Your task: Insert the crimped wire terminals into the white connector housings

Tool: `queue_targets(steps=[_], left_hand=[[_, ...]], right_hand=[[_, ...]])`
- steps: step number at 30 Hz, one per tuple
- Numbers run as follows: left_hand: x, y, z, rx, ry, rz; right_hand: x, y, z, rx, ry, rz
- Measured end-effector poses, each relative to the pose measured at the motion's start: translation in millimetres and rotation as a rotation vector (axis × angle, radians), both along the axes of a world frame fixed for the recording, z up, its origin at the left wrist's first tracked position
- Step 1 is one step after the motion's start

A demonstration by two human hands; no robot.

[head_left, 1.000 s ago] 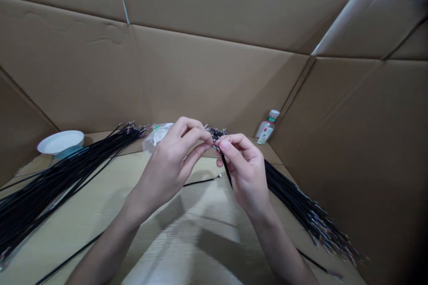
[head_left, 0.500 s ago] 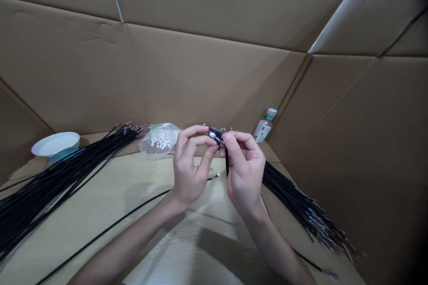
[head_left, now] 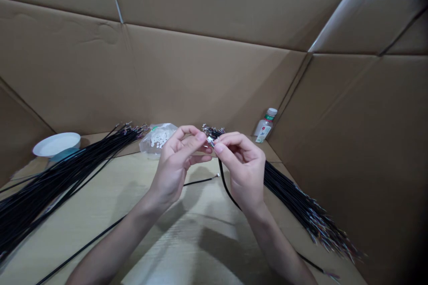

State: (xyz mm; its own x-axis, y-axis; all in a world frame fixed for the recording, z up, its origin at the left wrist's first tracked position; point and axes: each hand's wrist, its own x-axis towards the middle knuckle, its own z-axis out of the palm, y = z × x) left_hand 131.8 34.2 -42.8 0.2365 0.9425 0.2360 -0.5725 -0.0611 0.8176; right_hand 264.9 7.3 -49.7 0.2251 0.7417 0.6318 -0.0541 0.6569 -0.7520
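Observation:
My left hand (head_left: 175, 162) pinches a small white connector (head_left: 210, 139) between thumb and index finger, its other fingers curled loosely below. My right hand (head_left: 245, 167) is closed on the thin wires at the end of a black cable (head_left: 224, 183), right beside the connector. The cable hangs down from the right fingertips and passes behind the wrist. How far the wires sit in the connector is too small to tell. Below the hands, another black cable (head_left: 200, 181) lies on the table with a white connector on its tip.
A large bundle of black cables (head_left: 67, 173) lies at left, another bundle (head_left: 294, 200) at right. Toward the back are a clear bag of white connectors (head_left: 158, 138), a white bowl (head_left: 56, 144) and a bottle (head_left: 264, 127). Cardboard walls (head_left: 214, 75) surround the table (head_left: 174, 236).
My left hand has turned and shifted left, now pinching the connector with its thumb on top. The cable below my right hand has swung into a curve.

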Motion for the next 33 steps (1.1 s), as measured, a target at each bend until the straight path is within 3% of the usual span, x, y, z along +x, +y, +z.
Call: queue_targets(steps=[12,16,24,33], left_hand=[[-28.2,17.1,11.1,0.040,0.247,-0.246],[-27.2,12.9,12.9,-0.035,0.131,-0.225],[-14.6,0.0,13.1,-0.132,0.022,-0.198],[-16.1,-0.5,12.5,0.036,0.131,-0.122]], right_hand=[[4.4,-9.1,6.6,-0.023,-0.048,0.048],[10.3,-12.1,8.7,-0.061,-0.075,0.064],[17.3,-18.7,17.5,-0.109,-0.187,-0.061],[25.9,-18.8,23.3,-0.119,-0.303,-0.067]])
